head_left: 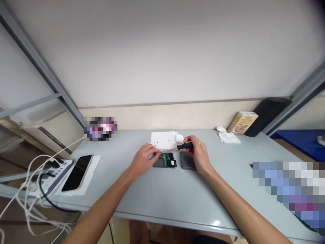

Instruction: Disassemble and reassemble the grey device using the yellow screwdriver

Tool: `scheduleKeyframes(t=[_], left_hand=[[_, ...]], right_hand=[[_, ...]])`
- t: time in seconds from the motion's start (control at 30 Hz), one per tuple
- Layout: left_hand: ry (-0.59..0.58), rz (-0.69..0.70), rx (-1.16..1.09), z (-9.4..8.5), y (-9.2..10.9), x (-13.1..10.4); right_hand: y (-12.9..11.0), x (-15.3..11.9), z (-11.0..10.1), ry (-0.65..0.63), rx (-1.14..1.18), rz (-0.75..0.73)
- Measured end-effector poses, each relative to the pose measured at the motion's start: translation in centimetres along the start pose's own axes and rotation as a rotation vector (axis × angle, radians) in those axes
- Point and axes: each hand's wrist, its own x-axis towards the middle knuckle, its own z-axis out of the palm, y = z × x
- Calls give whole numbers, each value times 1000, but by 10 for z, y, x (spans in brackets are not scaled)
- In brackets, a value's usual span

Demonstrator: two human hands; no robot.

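Note:
A screwdriver [185,145] with a black and yellow handle is gripped in my right hand [200,155]. Its thin shaft points left, nearly level, toward the fingertips of my left hand [144,158]. Those fingers are pinched together at the shaft's tip; whatever is between them is too small to make out. Just below lies a green circuit board [166,158] set on a dark grey casing [159,166], partly covered by my left hand. A second grey casing part [187,162] sits under my right hand, which hides its right side.
Behind the board, several small dark screws lie on a white paper [162,139], with a white rounded object [179,138] beside it. A phone [77,173] and a power strip [50,179] with tangled cables occupy the left. At back right stand a yellow box [242,123] and tissues [228,137].

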Motion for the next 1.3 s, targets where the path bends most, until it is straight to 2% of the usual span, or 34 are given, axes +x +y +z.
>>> scheduleKeyframes(t=[0.27,0.53,0.67,0.73,0.87,0.93,1.03,1.17,1.3], left_hand=[[-8,-16,-21,0,2,0],[-10,-105,-141,5,19,1],[-9,-104,-115,10,22,5],[-65,-86,-63,11,21,10],[-313,-2,19,10,18,24],[-394,-18,34,7,18,29],[-453,-89,43,3,17,31],[-519,-141,50,2,15,24],[-516,-133,9,5,15,17]], right_hand=[[2,1,3,-14,77,-55],[2,1,1,5,110,-153],[-5,-1,3,-14,145,-197],[-8,-2,4,-16,157,-210],[-10,-2,3,43,142,-227],[-9,-2,2,77,123,-241],[-7,-2,-1,67,84,-266],[-4,-4,-2,-34,35,-295],[3,-7,0,-113,-19,-308]])
